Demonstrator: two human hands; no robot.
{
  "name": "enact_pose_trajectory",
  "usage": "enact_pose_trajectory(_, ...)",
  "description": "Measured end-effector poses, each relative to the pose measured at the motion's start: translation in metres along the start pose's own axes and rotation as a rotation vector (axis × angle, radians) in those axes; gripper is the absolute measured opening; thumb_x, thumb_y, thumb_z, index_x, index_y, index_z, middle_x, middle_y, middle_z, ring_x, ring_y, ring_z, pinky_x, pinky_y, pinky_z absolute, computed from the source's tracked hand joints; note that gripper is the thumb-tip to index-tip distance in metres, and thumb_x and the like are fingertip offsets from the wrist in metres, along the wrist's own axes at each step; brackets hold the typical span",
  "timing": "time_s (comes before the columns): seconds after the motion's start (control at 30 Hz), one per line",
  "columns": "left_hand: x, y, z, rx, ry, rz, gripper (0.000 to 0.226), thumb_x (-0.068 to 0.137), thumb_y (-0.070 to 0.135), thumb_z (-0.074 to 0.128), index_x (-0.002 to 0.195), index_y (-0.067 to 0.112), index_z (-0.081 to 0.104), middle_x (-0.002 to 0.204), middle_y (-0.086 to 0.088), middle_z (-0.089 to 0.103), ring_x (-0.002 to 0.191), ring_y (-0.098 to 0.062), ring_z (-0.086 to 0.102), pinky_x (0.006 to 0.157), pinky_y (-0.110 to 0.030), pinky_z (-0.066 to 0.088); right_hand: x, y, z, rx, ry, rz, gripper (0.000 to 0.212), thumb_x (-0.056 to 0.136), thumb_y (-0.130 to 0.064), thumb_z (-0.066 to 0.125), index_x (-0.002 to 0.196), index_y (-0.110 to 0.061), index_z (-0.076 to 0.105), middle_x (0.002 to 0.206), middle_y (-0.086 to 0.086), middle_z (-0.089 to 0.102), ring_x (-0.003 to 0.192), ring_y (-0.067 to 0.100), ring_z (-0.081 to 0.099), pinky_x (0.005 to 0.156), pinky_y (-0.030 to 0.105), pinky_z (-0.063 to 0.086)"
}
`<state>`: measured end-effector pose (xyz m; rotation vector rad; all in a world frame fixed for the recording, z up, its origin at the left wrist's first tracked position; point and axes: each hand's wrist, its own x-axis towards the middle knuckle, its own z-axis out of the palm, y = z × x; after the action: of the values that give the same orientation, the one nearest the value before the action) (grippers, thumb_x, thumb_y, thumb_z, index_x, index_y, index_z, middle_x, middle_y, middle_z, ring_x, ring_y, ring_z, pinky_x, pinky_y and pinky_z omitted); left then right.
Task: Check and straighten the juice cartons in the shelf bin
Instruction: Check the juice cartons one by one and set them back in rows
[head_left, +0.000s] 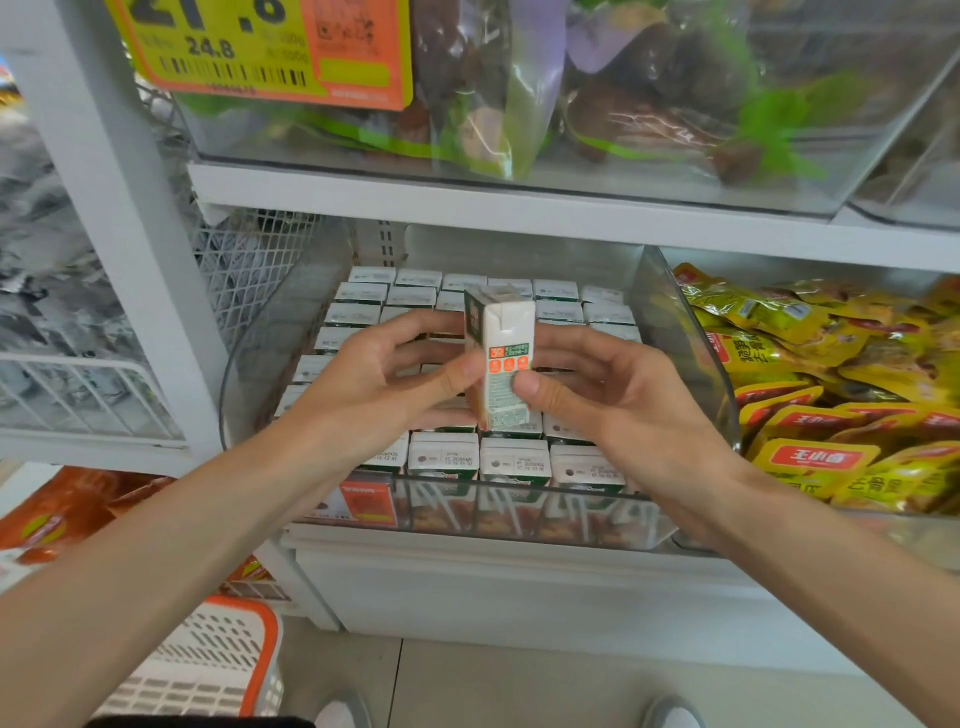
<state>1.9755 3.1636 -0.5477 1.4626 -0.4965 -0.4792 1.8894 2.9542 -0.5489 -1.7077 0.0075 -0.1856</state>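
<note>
Bright, even light with faint shadows; soft glare on the clear plastic bin (691, 332); wide-angle bending at edges; yellow price label (249, 52) blurred.

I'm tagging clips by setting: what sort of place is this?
Most likely a grocery or convenience store: a barcoded price tag hangs above, and clear shelf bins hold rows of juice cartons and yellow snack packets.
</note>
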Motion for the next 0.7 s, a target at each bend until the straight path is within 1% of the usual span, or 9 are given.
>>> enact_pose_trajectory(0.1, -0.0005, 0.001, -0.0013, 0.003, 0.026, 0.008, 0.048, 0.082, 0.016, 0.077, 0.128, 0.013, 0.064, 0.116, -0.006, 0.077, 0.102, -0.026, 0.078, 0.08, -0.033, 0.065, -0.0001, 0.0002, -0.0004, 0.003, 0.0, -0.028, 0.034, 0.093, -0.011, 0.076, 0.127, -0.014, 0.072, 0.121, -0.002, 0.079, 0.116, 0.012, 0.074, 0.102, 0.026, 0.057)
enact_pose_trajectory(0.17, -0.0009, 0.0012, -0.0005, 0.031, 0.042, 0.017, 0.048, 0.081, 0.014, 0.078, 0.127, 0.013, 0.063, 0.122, -0.008, 0.074, 0.1, -0.026, 0.079, 0.079, -0.035, 0.066, -0.0009, -0.0009, 0.0007, 0.016, -0.052, -0.021, 0.034, 0.094, -0.015, 0.076, 0.128, -0.016, 0.072, 0.123, -0.004, 0.078, 0.116, 0.011, 0.073, 0.104, 0.024, 0.055)
enact_pose_trajectory(0.23, -0.0019, 0.0022, 0.0021, 0.078, 0.029, 0.027, 0.052, 0.083, 0.014, 0.079, 0.132, 0.016, 0.062, 0.128, -0.003, 0.072, 0.101, -0.023, 0.079, 0.078, -0.035, 0.066, -0.0016, -0.0016, 0.0018, 0.022, -0.097, -0.013, 0.038, 0.091, -0.022, 0.08, 0.128, -0.019, 0.073, 0.124, -0.007, 0.078, 0.117, 0.01, 0.073, 0.104, 0.022, 0.054)
enact_pose_trajectory(0.33, -0.0024, 0.0024, 0.0035, 0.196, 0.009, 0.082, 0.054, 0.084, 0.01, 0.083, 0.132, 0.025, 0.066, 0.122, 0.013, 0.076, 0.107, -0.005, 0.075, 0.077, -0.021, 0.063, -0.0015, -0.0006, 0.0029, -0.029, -0.076, -0.059, 0.038, 0.088, -0.02, 0.083, 0.125, -0.017, 0.075, 0.123, -0.008, 0.078, 0.118, 0.01, 0.073, 0.104, 0.024, 0.056)
enact_pose_trajectory(0.4, -0.0014, 0.0032, 0.0016, 0.267, 0.038, 0.139, 0.049, 0.079, 0.007, 0.088, 0.121, 0.025, 0.071, 0.116, 0.018, 0.077, 0.108, 0.001, 0.073, 0.08, -0.012, 0.058, -0.001, 0.002, 0.0033, -0.135, -0.012, -0.139, 0.039, 0.086, -0.017, 0.085, 0.124, -0.016, 0.077, 0.124, -0.004, 0.077, 0.119, 0.013, 0.072, 0.104, 0.03, 0.057)
enact_pose_trajectory(0.43, -0.0007, 0.0034, 0.0005, 0.292, 0.054, 0.17, 0.046, 0.075, 0.006, 0.09, 0.115, 0.023, 0.072, 0.113, 0.017, 0.078, 0.108, 0.001, 0.072, 0.082, -0.011, 0.057, -0.0007, 0.0033, 0.0035, -0.188, 0.026, -0.178, 0.042, 0.084, -0.014, 0.087, 0.125, -0.017, 0.078, 0.124, -0.002, 0.076, 0.119, 0.016, 0.072, 0.105, 0.033, 0.057)
enact_pose_trajectory(0.57, 0.0002, 0.0035, 0.0002, 0.363, 0.081, 0.299, 0.044, 0.068, 0.011, 0.093, 0.106, 0.015, 0.071, 0.11, 0.008, 0.08, 0.112, -0.005, 0.072, 0.096, -0.023, 0.057, -0.0008, 0.0058, 0.0029, -0.274, 0.104, -0.298, 0.048, 0.08, -0.006, 0.09, 0.125, -0.018, 0.077, 0.12, -0.001, 0.076, 0.118, 0.02, 0.07, 0.104, 0.042, 0.057)
enact_pose_trajectory(0.63, -0.0001, 0.0034, 0.0008, 0.372, 0.081, 0.333, 0.043, 0.068, 0.014, 0.092, 0.105, 0.016, 0.071, 0.11, 0.009, 0.079, 0.113, -0.005, 0.071, 0.097, -0.023, 0.056, -0.0008, 0.006, 0.0028, -0.313, 0.118, -0.332, 0.047, 0.081, -0.007, 0.09, 0.125, -0.02, 0.077, 0.121, -0.004, 0.077, 0.121, 0.019, 0.069, 0.103, 0.044, 0.057)
enact_pose_trajectory(0.7, 0.0002, 0.0034, 0.0001, 0.38, 0.089, 0.334, 0.042, 0.07, 0.014, 0.092, 0.106, 0.018, 0.071, 0.11, 0.012, 0.079, 0.112, -0.003, 0.071, 0.097, -0.021, 0.056, -0.001, 0.0057, 0.0034, -0.282, 0.118, -0.301, 0.047, 0.083, -0.008, 0.088, 0.127, -0.019, 0.076, 0.121, -0.005, 0.077, 0.121, 0.019, 0.069, 0.104, 0.043, 0.057)
